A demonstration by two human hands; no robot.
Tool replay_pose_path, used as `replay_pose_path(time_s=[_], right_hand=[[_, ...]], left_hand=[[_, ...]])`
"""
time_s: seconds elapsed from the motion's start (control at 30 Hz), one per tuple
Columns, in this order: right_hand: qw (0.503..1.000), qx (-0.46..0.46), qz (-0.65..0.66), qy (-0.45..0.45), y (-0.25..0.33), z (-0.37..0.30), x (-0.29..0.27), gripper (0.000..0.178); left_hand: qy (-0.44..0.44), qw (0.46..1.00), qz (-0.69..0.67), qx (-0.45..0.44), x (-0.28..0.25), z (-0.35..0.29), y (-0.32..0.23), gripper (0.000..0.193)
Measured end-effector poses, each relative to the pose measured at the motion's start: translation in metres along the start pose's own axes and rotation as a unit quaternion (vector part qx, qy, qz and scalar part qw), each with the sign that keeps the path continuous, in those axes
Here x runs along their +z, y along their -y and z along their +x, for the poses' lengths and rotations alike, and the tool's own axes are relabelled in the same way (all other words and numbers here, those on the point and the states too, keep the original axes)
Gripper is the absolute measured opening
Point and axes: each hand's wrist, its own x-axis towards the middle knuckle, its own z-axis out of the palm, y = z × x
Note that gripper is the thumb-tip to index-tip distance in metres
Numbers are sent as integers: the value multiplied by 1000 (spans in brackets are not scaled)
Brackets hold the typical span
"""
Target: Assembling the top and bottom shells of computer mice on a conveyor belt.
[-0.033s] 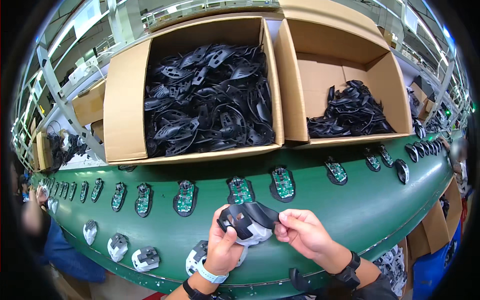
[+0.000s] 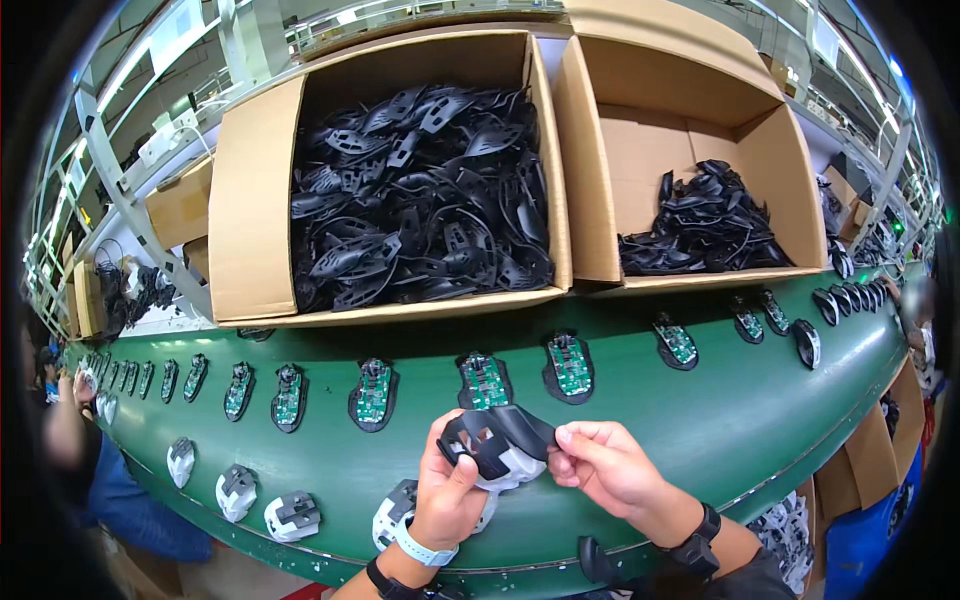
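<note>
In front of me, over the green belt, I hold a white and black mouse shell (image 2: 518, 470). My left hand (image 2: 445, 500) is wrapped round its left end, the thumb pressing near a black section with cut-outs. A curved black side panel (image 2: 520, 430) lies along the upper side of the shell and tapers to the right. Its tip sits pinched between thumb and fingers of my right hand (image 2: 615, 465). Whether the panel is fully seated on the shell cannot be made out. Partly behind my left wrist rests another white and black shell (image 2: 390, 515).
Circuit boards on black mouse bases (image 2: 373, 393) stand in a row along the green belt (image 2: 640, 420). More shells (image 2: 237, 492) lie at left. Behind are a cardboard box (image 2: 250, 200) full of black parts and a partly filled one (image 2: 585, 170). Another person's arm (image 2: 68, 420) shows far left.
</note>
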Motion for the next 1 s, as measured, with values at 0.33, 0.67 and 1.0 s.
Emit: replay_pose_path(time_s=[0.33,0.67,1.0], right_hand=[[919,39,-391,-28,14,4,1,39],[878,-65,-471,52,8,13,-12,38],[959,8,-276,71,1,14,-6,23]], left_hand=[[-26,994,78,-72,-3,1,-6,53],[-2,984,141,-113,2,10,-16,51],[-31,993,72,-92,10,13,-21,68]])
